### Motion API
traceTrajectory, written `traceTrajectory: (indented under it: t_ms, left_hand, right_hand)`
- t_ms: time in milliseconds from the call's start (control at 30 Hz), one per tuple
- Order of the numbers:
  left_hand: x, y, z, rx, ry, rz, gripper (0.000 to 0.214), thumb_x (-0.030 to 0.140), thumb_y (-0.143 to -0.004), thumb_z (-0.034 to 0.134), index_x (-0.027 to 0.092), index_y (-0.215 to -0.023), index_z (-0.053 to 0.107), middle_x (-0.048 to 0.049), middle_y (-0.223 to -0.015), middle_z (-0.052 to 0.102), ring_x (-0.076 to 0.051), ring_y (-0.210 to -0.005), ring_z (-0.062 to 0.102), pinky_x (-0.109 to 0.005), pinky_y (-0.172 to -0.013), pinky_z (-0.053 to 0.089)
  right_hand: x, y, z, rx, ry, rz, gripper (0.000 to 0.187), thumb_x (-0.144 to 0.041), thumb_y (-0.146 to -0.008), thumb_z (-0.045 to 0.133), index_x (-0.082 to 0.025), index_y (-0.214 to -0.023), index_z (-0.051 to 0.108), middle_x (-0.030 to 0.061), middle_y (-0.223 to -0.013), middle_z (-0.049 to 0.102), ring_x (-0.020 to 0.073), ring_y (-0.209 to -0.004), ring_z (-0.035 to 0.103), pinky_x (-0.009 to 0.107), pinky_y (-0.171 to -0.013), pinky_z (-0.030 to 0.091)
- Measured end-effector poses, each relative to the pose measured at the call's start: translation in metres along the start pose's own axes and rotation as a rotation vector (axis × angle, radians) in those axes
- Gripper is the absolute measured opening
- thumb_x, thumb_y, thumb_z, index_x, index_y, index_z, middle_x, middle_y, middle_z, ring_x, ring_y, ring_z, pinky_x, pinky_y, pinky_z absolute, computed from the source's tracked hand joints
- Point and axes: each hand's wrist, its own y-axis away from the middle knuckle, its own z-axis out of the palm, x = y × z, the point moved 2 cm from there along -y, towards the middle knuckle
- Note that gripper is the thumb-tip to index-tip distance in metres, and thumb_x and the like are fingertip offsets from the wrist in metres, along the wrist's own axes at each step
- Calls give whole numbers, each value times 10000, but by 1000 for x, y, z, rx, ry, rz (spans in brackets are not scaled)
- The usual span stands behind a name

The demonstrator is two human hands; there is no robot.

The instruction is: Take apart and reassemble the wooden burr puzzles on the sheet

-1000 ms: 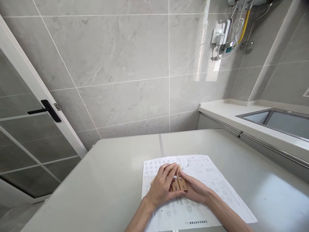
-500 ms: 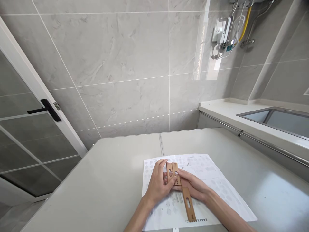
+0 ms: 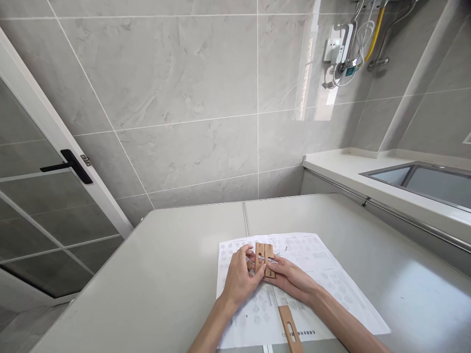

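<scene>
Two flat wooden pieces with slots cut through them stand side by side between my hands, above a printed sheet. My left hand (image 3: 237,279) is closed on the left slotted wooden piece (image 3: 259,248), thumb at its lower edge. My right hand (image 3: 294,282) pinches the right slotted wooden piece (image 3: 270,252), which carries a small dark mark near its bottom. A bit of wood (image 3: 249,266) shows behind my left fingers, mostly hidden. A third slotted wooden strip (image 3: 286,316) lies nearer to me, its lower end cut off by the picture's edge.
The printed paper sheet (image 3: 342,294) lies on a pale table (image 3: 176,274) with a seam. A counter with a sink (image 3: 423,181) and a rail stands at right. A framed door with a black handle (image 3: 75,166) is at left, a tiled wall behind.
The third wooden strip has slid toward me, away from my hands. The two held pieces are raised slightly and turned a little, and a bit of wood now shows behind my left fingers.
</scene>
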Motion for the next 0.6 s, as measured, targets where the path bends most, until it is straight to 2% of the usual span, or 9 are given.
traceTrajectory:
  t_ms: [167, 233, 333, 433, 533, 600]
  left_hand:
    - [2, -4, 2, -9, -59, 22, 164, 383, -952, 615, 255, -1050, 646, -72, -1048, 701, -274, -998, 659, -441, -876, 565]
    - [1, -6, 2, -6, -52, 11, 147, 390, -955, 602, 253, -970, 653, -68, -993, 703, -268, -948, 664, -426, -841, 566]
    - [0, -6, 1, 1, -14, -24, 181, 409, -977, 556, 251, -944, 640, -57, -938, 700, -245, -862, 670, -387, -774, 556]
    - [-1, -5, -3, 6, 80, -65, 237, 416, -1044, 430, 254, -1018, 601, -34, -911, 697, -211, -800, 669, -349, -746, 535]
    - [-1, -4, -6, 8, 154, -81, 269, 429, -1078, 354, 251, -1113, 553, -11, -860, 679, -193, -740, 648, -323, -716, 508]
    - [0, -4, -6, -25, 149, -85, 282, 447, -1080, 349, 247, -1133, 540, 14, -777, 637, -180, -655, 600, -302, -656, 471]
  right_hand:
    - [-2, 0, 2, -4, 69, -18, 453, -361, -947, 761, -203, -1357, 650, 144, -1366, 691, 294, -1323, 619, 501, -1175, 428]
    - [-2, 1, 2, -4, 95, -17, 474, -382, -937, 772, -205, -1358, 646, 145, -1369, 687, 294, -1317, 621, 500, -1166, 435]
    - [-2, 1, 2, -3, 104, -2, 499, -386, -930, 777, -207, -1371, 628, 144, -1378, 679, 293, -1318, 620, 509, -1169, 426]
    - [-1, 2, 1, -5, 82, 23, 494, -365, -938, 769, -198, -1378, 617, 155, -1380, 672, 285, -1310, 623, 512, -1175, 409]
    - [-1, 1, -3, 32, 79, 20, 432, -359, -945, 758, -189, -1323, 636, 140, -1256, 713, 262, -1143, 691, 482, -1089, 474]
    - [0, -1, -7, 90, 77, -1, 383, -389, -946, 752, -207, -1268, 652, 79, -1058, 721, 197, -889, 693, 395, -909, 542]
